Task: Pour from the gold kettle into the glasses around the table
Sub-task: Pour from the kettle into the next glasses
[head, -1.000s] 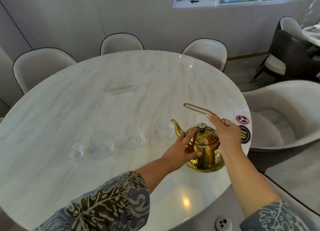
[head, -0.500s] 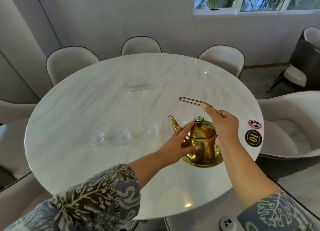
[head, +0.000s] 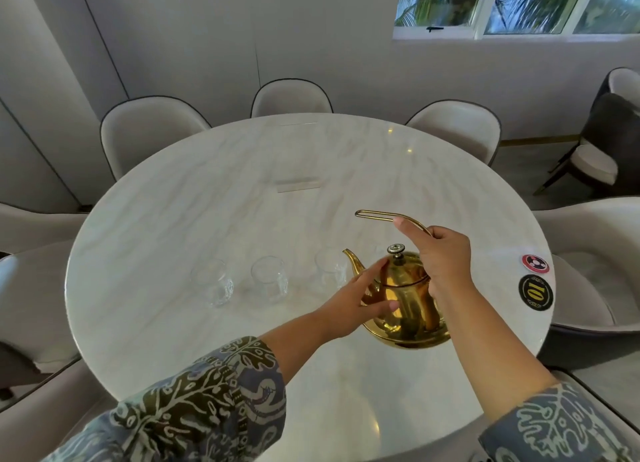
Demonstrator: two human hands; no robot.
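Observation:
The gold kettle (head: 405, 305) stands on the round marble table (head: 242, 219), near its right front. My right hand (head: 441, 259) is closed around the kettle's thin wire handle (head: 381, 214) from above. My left hand (head: 356, 304) rests flat against the kettle's left side, fingers spread, just behind the spout. Three clear glasses stand in a row left of the spout: one close to it (head: 330, 274), a middle one (head: 270, 283) and a left one (head: 213, 283). They look empty.
Pale upholstered chairs (head: 152, 132) ring the table. Two round stickers, a black one (head: 535, 292) and a red one (head: 535, 264), sit at the table's right edge. A flat clear strip (head: 299, 186) lies near the table's middle. A dark chair (head: 609, 142) stands at far right.
The view has pulled back and swung left, so more of the table shows. One glass beside the spout is no longer visible. Both hands stay on the kettle.

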